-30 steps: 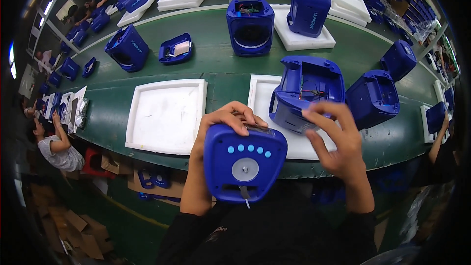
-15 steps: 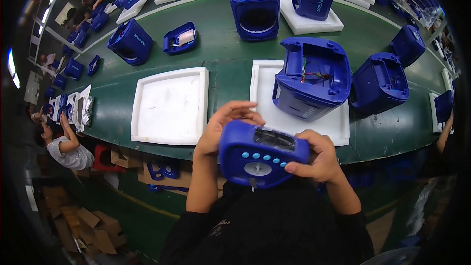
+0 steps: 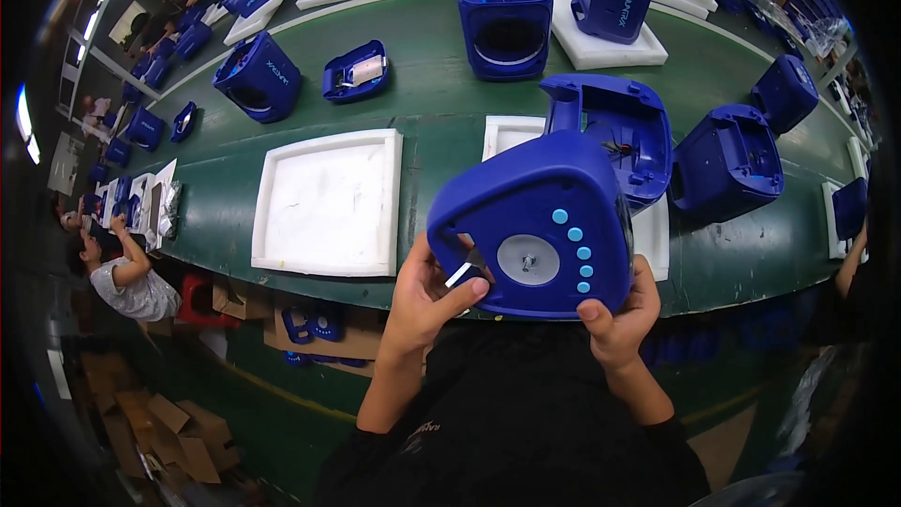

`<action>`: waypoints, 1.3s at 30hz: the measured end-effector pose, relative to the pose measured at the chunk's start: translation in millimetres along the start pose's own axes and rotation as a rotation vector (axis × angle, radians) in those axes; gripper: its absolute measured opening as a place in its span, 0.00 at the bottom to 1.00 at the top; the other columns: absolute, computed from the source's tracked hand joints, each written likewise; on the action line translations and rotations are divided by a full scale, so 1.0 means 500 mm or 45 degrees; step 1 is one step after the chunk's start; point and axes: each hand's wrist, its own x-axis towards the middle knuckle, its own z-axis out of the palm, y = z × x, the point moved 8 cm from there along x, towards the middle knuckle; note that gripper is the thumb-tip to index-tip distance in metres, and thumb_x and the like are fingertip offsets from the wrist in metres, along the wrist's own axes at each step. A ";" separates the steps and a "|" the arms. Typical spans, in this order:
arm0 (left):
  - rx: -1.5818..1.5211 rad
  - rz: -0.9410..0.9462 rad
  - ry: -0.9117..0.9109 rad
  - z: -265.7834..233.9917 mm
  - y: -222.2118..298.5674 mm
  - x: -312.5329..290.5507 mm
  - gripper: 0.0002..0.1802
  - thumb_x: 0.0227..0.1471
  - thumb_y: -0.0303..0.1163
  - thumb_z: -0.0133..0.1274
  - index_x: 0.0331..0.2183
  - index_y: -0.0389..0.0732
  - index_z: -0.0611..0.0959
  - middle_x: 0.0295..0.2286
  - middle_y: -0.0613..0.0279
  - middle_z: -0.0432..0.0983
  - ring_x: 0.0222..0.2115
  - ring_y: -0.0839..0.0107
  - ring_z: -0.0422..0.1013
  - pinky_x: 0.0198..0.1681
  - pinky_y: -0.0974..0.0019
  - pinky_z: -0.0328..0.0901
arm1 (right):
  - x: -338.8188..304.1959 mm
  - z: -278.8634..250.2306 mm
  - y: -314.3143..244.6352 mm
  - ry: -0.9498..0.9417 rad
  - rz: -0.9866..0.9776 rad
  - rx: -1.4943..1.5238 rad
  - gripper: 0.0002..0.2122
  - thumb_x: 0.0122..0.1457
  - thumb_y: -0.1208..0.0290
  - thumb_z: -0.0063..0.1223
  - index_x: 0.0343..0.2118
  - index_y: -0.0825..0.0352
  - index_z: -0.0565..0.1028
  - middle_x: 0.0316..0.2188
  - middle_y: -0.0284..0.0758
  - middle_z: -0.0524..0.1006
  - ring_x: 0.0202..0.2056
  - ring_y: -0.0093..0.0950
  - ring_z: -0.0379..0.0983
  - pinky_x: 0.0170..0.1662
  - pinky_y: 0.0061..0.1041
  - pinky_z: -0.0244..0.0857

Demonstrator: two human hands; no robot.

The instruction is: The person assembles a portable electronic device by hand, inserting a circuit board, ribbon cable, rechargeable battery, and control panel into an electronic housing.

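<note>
Between my hands is a blue plastic speaker top panel [image 3: 540,183], its face turned toward me. It has a column of light-blue buttons [image 3: 584,253] and a round silver disc [image 3: 527,259] with a short shaft. My left hand [image 3: 422,305] grips the panel's lower left side by the opening, where a pale strip shows near the thumb. My right hand [image 3: 624,319] holds the lower right edge, thumb in front. Just behind the panel, a blue speaker housing [image 3: 648,145] with an uncovered top and loose wires inside rests on white foam [image 3: 654,244], partly hidden.
Left of my hands a white foam tray [image 3: 328,202] lies on the green bench. Other blue housings [image 3: 727,164] stand at the right. On the far green strip are a housing [image 3: 505,23], another top panel [image 3: 357,70] and more units. A person [image 3: 131,272] sits at the far left.
The top panel has been raised and turned, so its button face now points toward me. My left hand went from its upper edge to its lower left side. Units on the far strip shifted slightly right.
</note>
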 end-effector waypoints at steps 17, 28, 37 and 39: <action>0.826 0.258 -0.241 0.057 0.050 -0.042 0.24 0.45 0.20 0.73 0.45 0.35 0.83 0.37 0.57 0.85 0.37 0.70 0.82 0.46 0.67 0.75 | -0.014 0.088 0.086 -0.768 0.964 0.389 0.20 0.71 0.71 0.63 0.61 0.74 0.77 0.45 0.35 0.85 0.41 0.18 0.81 0.47 0.17 0.75; 0.665 0.517 -0.465 0.082 0.055 0.043 0.22 0.50 0.18 0.65 0.47 0.32 0.77 0.38 0.50 0.82 0.36 0.58 0.80 0.42 0.64 0.73 | 0.103 -0.059 -0.095 -0.427 -0.289 -0.212 0.19 0.73 0.62 0.61 0.55 0.76 0.80 0.40 0.45 0.86 0.35 0.27 0.80 0.39 0.27 0.75; 0.347 0.313 -0.560 0.061 -0.062 0.113 0.17 0.63 0.33 0.63 0.45 0.36 0.74 0.34 0.55 0.83 0.35 0.68 0.78 0.40 0.65 0.73 | 0.191 0.023 -0.116 -0.441 -0.810 -1.604 0.28 0.51 0.63 0.78 0.55 0.61 0.80 0.51 0.35 0.78 0.55 0.37 0.73 0.66 0.43 0.51; 0.358 0.285 -0.505 0.062 -0.058 0.095 0.17 0.66 0.39 0.60 0.43 0.38 0.73 0.32 0.49 0.81 0.33 0.64 0.76 0.41 0.63 0.71 | 0.191 0.021 -0.121 -0.466 -0.822 -1.582 0.28 0.50 0.65 0.78 0.55 0.61 0.79 0.50 0.35 0.78 0.54 0.37 0.74 0.65 0.44 0.52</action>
